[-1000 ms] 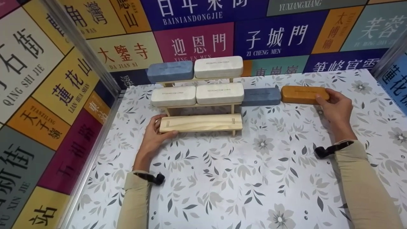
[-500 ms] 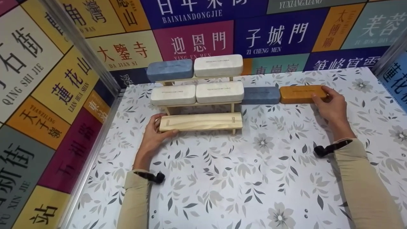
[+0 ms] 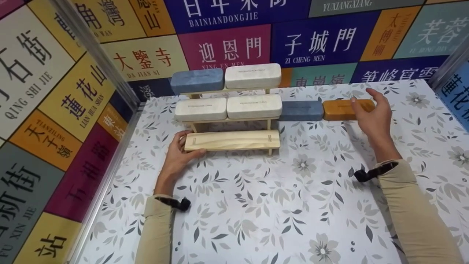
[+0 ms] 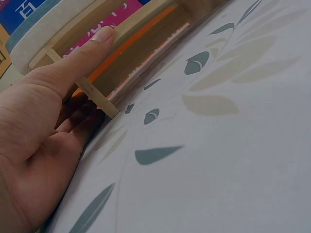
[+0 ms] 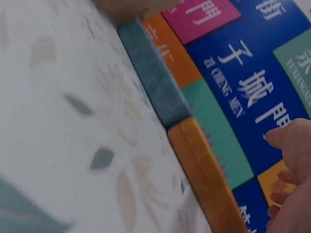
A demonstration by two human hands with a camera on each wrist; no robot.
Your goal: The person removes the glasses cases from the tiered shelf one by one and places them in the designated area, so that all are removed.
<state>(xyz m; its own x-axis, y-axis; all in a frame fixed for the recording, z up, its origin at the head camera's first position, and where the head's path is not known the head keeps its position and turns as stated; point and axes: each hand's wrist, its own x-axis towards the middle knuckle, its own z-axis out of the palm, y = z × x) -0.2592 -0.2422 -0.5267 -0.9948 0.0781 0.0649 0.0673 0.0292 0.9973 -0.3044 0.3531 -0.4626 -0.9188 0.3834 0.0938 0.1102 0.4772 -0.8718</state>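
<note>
My left hand (image 3: 177,152) grips the left end of the bottom shelf of a tiered wooden stand (image 3: 232,141), thumb along its front edge and the other fingers around the end. My right hand (image 3: 375,117) hovers at the right end of an orange glasses case (image 3: 339,110), fingers spread and apart from it in the right wrist view. A blue glasses case (image 3: 302,110) touches the orange one end to end on the table. The stand's middle shelf carries two white cases (image 3: 200,109); on its top shelf sit a blue case (image 3: 198,80) and a white case (image 3: 253,76).
The table (image 3: 249,205) has a leaf-patterned cover. Printed panels (image 3: 231,47) rise behind it, and another panel wall (image 3: 44,146) stands along the left. The stand's bottom shelf bears no case.
My right hand slid the orange case slightly left against the blue one, then let go, lifting and opening its fingers. The left hand has stayed on the stand.
</note>
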